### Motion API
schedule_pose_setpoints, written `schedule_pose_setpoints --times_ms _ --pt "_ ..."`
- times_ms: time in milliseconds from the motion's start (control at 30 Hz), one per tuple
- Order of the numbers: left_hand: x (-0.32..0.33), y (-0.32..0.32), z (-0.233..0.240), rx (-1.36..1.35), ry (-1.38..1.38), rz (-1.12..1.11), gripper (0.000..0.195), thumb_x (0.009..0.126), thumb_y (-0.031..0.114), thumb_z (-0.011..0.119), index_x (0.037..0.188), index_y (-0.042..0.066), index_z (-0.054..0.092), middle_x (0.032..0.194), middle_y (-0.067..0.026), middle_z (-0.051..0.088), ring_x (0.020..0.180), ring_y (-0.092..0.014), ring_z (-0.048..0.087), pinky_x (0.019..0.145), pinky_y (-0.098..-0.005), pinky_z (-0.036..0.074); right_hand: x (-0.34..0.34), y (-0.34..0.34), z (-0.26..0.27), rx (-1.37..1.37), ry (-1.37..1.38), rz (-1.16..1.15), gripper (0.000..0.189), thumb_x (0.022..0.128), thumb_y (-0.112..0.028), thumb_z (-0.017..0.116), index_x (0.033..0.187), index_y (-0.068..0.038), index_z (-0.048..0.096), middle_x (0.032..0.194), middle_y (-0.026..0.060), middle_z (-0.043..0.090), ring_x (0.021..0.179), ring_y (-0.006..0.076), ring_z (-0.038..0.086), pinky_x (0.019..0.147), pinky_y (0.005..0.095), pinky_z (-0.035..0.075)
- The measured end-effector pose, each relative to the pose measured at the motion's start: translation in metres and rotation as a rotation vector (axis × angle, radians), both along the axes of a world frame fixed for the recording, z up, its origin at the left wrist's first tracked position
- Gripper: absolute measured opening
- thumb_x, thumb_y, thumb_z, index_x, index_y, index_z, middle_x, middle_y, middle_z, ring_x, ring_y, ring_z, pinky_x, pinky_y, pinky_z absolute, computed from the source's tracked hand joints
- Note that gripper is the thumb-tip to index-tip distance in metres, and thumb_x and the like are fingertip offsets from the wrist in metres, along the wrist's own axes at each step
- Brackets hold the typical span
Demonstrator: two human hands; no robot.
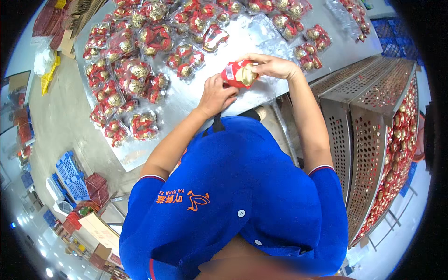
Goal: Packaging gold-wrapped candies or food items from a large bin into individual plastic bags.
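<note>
A red and gold foil-wrapped piece (pixel 246 75) with a small white label is held just above the steel tabletop, close to the table's near edge. My right hand (pixel 273 66) grips its right side, thumb on the gold part and fingers over the top. At its left end, my left hand (pixel 217 93) has fingers and thumb around the red wrapping; part of the contact is hidden. Left of my hands, clear plastic packs (pixel 136 78) of similar red and gold pieces lie crowded together. One such pack (pixel 185 61) lies just beyond my left hand.
Loose clear plastic bags (pixel 276 42) lie beyond my right hand, with more filled packs (pixel 308 56) beside them. A perforated metal bin (pixel 367 147) full of red and gold pieces stands close on my right. Blue crates (pixel 395 38) are behind it. A blue pallet (pixel 71 175) stands at left.
</note>
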State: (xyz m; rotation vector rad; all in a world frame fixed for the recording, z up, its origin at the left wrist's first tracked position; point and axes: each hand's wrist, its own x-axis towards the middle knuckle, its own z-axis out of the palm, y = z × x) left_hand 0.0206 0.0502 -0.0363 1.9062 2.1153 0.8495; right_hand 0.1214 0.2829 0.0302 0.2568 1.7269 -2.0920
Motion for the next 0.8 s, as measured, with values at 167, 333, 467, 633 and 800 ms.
schedule_pose_setpoints --times_ms 167,333,467,633,800 --pt "0.002 0.008 -0.004 0.018 -0.263 0.155 0.054 0.069 0.027 0.074 0.118 0.013 0.055 0.127 -0.0173 0.045 0.12 -0.034 0.039 0.093 -0.0463 0.033 -0.014 -0.008 0.0 0.056 0.053 0.058 0.05 0.086 -0.016 0.056 0.133 -0.007 0.041 0.115 0.004 0.052 0.1 0.0147 0.051 0.082 0.0288 0.045" --pt "0.004 0.004 0.002 0.02 -0.047 0.05 0.033 0.066 0.022 0.074 0.097 0.019 0.061 0.133 -0.0207 0.039 0.126 -0.034 0.036 0.098 -0.0468 0.031 -0.032 -0.011 -0.046 0.513 0.104 -0.017 0.043 0.084 -0.007 0.056 0.125 -0.007 0.047 0.112 0.0079 0.053 0.101 0.0179 0.052 0.087 0.031 0.044" --pt "0.006 0.006 0.0 0.009 -0.059 0.092 0.026 0.066 0.021 0.075 0.087 0.018 0.06 0.13 -0.0191 0.041 0.122 -0.033 0.041 0.098 -0.0467 0.031 -0.04 -0.035 -0.051 0.916 0.137 -0.034 0.03 0.08 -0.01 0.058 0.11 -0.009 0.054 0.104 0.0133 0.057 0.095 0.0296 0.057 0.082 0.038 0.046" --pt "0.004 -0.001 -0.009 -0.026 -0.179 0.13 0.046 0.064 0.024 0.076 0.104 0.015 0.056 0.126 -0.016 0.045 0.118 -0.033 0.044 0.099 -0.048 0.03 -0.027 -0.088 -0.046 1.405 0.238 -0.15 0.02 0.077 -0.011 0.056 0.097 -0.009 0.056 0.095 0.011 0.057 0.085 0.0312 0.058 0.071 0.0379 0.051" --pt "0.013 -0.004 -0.002 -0.058 0.031 0.225 0.081 0.062 0.028 0.077 0.129 0.005 0.037 0.128 -0.0155 0.043 0.121 -0.031 0.04 0.102 -0.0543 0.023 -0.012 -0.087 -0.044 1.36 0.312 -0.222 0.018 0.078 -0.011 0.054 0.096 -0.007 0.056 0.092 0.0116 0.058 0.083 0.0304 0.058 0.07 0.0375 0.051"
